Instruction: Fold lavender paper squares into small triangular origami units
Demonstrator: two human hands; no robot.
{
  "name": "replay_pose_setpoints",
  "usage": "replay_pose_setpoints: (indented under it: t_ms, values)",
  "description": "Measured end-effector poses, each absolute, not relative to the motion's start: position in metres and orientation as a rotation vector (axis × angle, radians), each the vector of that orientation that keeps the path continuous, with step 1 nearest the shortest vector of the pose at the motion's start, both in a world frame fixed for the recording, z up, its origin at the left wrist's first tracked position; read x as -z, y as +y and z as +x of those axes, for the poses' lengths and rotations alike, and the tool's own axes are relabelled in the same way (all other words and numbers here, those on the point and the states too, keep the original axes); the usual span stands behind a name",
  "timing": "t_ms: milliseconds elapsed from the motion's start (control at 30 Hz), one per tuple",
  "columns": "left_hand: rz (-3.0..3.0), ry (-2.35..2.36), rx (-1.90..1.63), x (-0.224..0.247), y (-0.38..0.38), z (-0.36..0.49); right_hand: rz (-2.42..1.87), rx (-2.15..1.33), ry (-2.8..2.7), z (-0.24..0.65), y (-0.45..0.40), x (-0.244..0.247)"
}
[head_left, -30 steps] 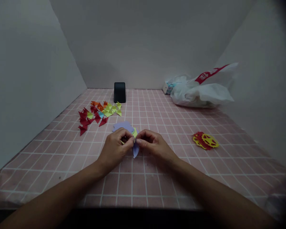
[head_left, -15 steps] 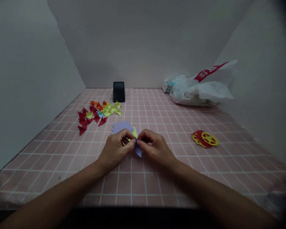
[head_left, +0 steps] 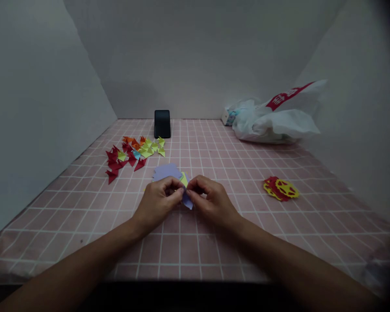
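Note:
Between my fingertips is a small folded piece of purple paper (head_left: pixel 187 202), its lower end pointing down toward me. My left hand (head_left: pixel 160 200) pinches it from the left, thumb against forefinger. From the other side my right hand (head_left: pixel 213 200) pinches it as well, and the two hands almost meet. Part of the folded paper is hidden by the fingers. Just beyond my left hand lie flat purple paper sheets (head_left: pixel 167 171), with a bit of yellow paper (head_left: pixel 183 178) showing beside them.
Several small folded paper pieces in red (head_left: pixel 112 175), orange, yellow and blue lie at the left. A black phone (head_left: pixel 162 124) leans at the back. Red and yellow cut-out discs (head_left: pixel 286 189) lie right. A white plastic bag (head_left: pixel 273 123) and small box (head_left: pixel 227 117) stand back right.
The lower end of the purple paper has shifted slightly up between my fingers. Both hands keep their pinch in nearly the same place. The whole view has shifted a little.

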State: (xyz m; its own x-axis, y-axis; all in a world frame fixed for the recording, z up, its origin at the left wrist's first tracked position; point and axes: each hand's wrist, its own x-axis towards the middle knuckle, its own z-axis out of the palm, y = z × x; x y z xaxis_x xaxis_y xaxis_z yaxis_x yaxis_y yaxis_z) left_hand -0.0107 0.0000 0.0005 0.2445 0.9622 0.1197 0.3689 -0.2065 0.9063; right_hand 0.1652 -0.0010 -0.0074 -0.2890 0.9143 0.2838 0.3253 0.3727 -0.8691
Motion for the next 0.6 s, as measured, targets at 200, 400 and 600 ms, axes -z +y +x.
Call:
replay_pose_setpoints:
  t_ms: [200,400,600]
  values:
    - [1.775,1.269,-0.940,-0.0023,-0.0012,-0.0090,-1.101,-0.859,-1.804,0.1636,-0.0031,0.0064]
    - [1.804,1.325,-0.973,-0.0039,-0.0032,-0.0056,-1.074,-0.694,-1.881,0.1606,-0.0069,0.0077]
    - [1.780,1.331,-0.997,-0.0044,-0.0041,-0.0048,-1.005,-0.678,-1.896,0.1623,-0.0088,0.0055]
